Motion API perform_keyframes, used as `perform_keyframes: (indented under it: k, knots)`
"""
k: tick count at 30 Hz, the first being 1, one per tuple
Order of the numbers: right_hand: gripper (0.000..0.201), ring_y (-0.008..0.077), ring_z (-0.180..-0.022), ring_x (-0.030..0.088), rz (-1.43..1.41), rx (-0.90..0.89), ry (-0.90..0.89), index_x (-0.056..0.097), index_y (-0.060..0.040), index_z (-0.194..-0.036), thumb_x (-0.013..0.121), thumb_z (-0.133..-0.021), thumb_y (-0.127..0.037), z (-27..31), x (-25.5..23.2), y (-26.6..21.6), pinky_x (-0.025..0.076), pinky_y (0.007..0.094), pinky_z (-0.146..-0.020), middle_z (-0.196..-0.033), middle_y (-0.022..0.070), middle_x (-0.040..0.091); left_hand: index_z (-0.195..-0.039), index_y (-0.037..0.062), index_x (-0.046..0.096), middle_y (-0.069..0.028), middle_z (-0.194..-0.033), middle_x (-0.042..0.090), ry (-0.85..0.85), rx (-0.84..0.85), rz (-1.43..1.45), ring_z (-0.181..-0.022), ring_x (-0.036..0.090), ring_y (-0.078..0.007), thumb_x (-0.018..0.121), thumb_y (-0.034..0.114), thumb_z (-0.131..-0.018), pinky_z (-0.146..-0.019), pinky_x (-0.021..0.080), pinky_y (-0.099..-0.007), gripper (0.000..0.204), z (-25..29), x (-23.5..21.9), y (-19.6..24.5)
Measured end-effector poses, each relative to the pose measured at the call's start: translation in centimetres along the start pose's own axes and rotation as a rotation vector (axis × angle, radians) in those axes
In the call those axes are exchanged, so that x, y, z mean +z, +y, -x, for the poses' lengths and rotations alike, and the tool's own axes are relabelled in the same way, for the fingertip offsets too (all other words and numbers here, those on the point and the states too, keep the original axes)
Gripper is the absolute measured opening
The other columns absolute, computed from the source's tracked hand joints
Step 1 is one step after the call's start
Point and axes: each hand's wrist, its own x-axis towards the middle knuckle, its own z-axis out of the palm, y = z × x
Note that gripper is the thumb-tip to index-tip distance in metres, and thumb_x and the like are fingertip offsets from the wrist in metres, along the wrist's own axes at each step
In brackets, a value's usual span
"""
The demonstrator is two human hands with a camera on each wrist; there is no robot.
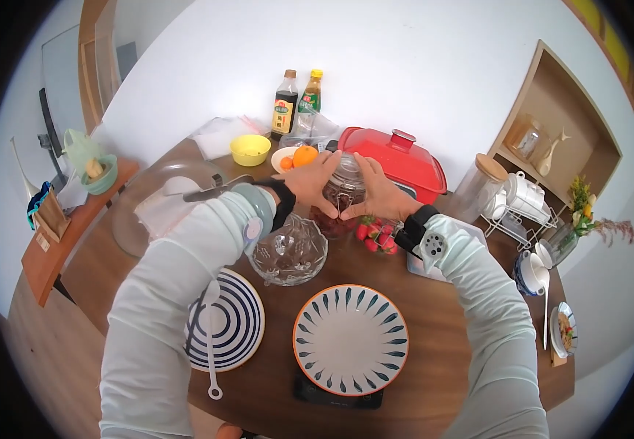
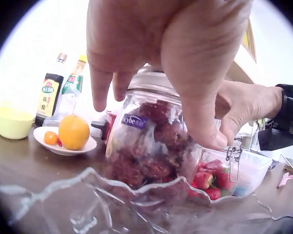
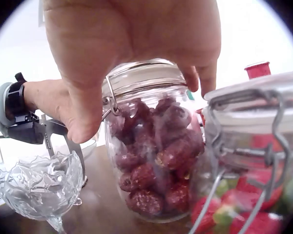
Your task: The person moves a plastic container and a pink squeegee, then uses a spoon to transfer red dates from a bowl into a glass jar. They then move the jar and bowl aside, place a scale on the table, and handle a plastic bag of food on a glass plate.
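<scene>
A glass jar of dark red dried fruit (image 1: 345,192) (image 2: 151,141) (image 3: 154,161) stands upright on the table behind the cut-glass bowl (image 1: 288,256). My left hand (image 1: 311,183) (image 2: 171,44) grips its top from the left, fingers reaching over the far side. From the right, my right hand (image 1: 384,194) (image 3: 132,39) holds the same jar near the lid (image 3: 146,78). Both thumbs meet at the front, beside the wire clasp (image 2: 234,163). The lid sits on the jar. A second clasp jar with strawberries (image 1: 377,235) (image 3: 249,200) stands just right of it.
Nearer me are a striped plate (image 1: 244,322) with a white spoon (image 1: 212,344) and an orange-rimmed plate (image 1: 350,340) on a black scale (image 1: 339,399). Behind stand a red lidded cooker (image 1: 397,157), two bottles (image 1: 285,106) (image 1: 311,91), a yellow bowl (image 1: 250,150) and an orange (image 1: 304,155).
</scene>
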Motion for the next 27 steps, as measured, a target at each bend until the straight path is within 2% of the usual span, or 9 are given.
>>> perform_keyframes:
  k: [2,5,8,12,16,19,21,24,27]
  knots:
    - [0.127,0.0406,-0.131,0.024,0.008,0.011,0.010,0.010,0.0086,-0.138,0.085,-0.051,-0.045,0.3,0.1,-0.4,0.028,0.0401,-0.107,-0.139,0.0301,0.019,-0.138,-0.0071,0.017,-0.0282,-0.136,0.030,0.003,0.040,-0.011,-0.124,0.037,-0.0390,0.076,0.053,-0.063,-0.101,0.034,-0.0384,0.113,-0.3,-0.3,-0.7]
    - [0.125,0.0410,-0.130,0.026,0.014,0.050,0.048,0.012,0.0076,-0.138,0.085,-0.051,-0.043,0.3,0.4,-0.8,0.030,0.0407,-0.106,-0.138,0.0302,0.020,-0.137,-0.0073,0.021,-0.0284,-0.132,0.037,-0.036,-0.059,0.100,-0.122,0.040,-0.0384,0.065,0.055,-0.074,-0.100,0.035,-0.0392,0.099,-0.7,-0.8,-0.4]
    - [0.122,0.0424,-0.128,0.029,0.068,0.092,0.110,0.015,0.0070,-0.137,0.086,-0.051,-0.041,0.5,1.2,-1.0,0.033,0.0418,-0.104,-0.136,0.0304,0.023,-0.135,-0.0079,0.025,-0.0289,-0.129,0.040,-0.010,-0.092,0.087,-0.119,0.042,-0.0392,0.062,0.053,-0.078,-0.098,0.036,-0.0400,0.091,-0.6,-0.4,0.1]
    - [0.115,0.0450,-0.123,0.034,0.095,0.089,0.139,0.020,0.0072,-0.133,0.086,-0.052,-0.040,1.0,1.5,-1.5,0.037,0.0432,-0.099,-0.131,0.0304,0.028,-0.134,-0.0085,0.026,-0.0282,-0.125,0.043,0.128,0.018,0.035,-0.116,0.044,-0.0395,0.062,0.052,-0.079,-0.097,0.037,-0.0404,0.089,-0.5,0.6,-0.8]
    - [0.109,0.0457,-0.117,0.040,0.080,0.103,0.109,0.023,0.0089,-0.129,0.086,-0.053,-0.035,1.0,0.8,-2.8,0.041,0.0442,-0.095,-0.123,0.0294,0.034,-0.133,-0.0086,0.027,-0.0286,-0.125,0.043,0.090,0.019,0.026,-0.116,0.044,-0.0394,0.062,0.052,-0.079,-0.097,0.037,-0.0402,0.088,-0.8,0.4,-0.8]
    - [0.107,0.0455,-0.113,0.042,0.095,0.037,0.183,0.024,0.0104,-0.127,0.087,-0.052,-0.032,0.9,1.5,-2.2,0.042,0.0449,-0.093,-0.117,0.0280,0.037,-0.133,-0.0087,0.027,-0.0289,-0.125,0.043,0.105,0.041,0.032,-0.116,0.044,-0.0395,0.061,0.051,-0.079,-0.097,0.037,-0.0402,0.087,-0.7,0.5,-1.0]
    - [0.107,0.0455,-0.113,0.042,0.099,0.029,0.178,0.024,0.0112,-0.127,0.087,-0.052,-0.031,0.7,1.6,-2.0,0.042,0.0450,-0.093,-0.117,0.0284,0.036,-0.133,-0.0086,0.028,-0.0289,-0.125,0.043,0.143,0.063,0.020,-0.116,0.044,-0.0395,0.061,0.051,-0.080,-0.097,0.037,-0.0401,0.087,-0.7,0.8,-1.1]
    - [0.107,0.0456,-0.113,0.042,0.103,0.024,0.182,0.023,0.0108,-0.128,0.087,-0.052,-0.032,0.8,1.7,-1.8,0.041,0.0452,-0.094,-0.118,0.0289,0.036,-0.133,-0.0083,0.027,-0.0286,-0.125,0.043,0.094,0.026,0.044,-0.116,0.044,-0.0393,0.062,0.052,-0.079,-0.097,0.037,-0.0401,0.088,-0.6,0.3,-0.8]
    - [0.107,0.0461,-0.114,0.041,0.114,0.001,0.205,0.022,0.0093,-0.129,0.085,-0.054,-0.034,0.7,2.0,-1.6,0.040,0.0454,-0.095,-0.120,0.0297,0.035,-0.135,-0.0085,0.024,-0.0284,-0.125,0.044,0.144,0.043,0.036,-0.115,0.045,-0.0393,0.064,0.052,-0.077,-0.096,0.038,-0.0406,0.093,-1.1,1.2,-1.6]
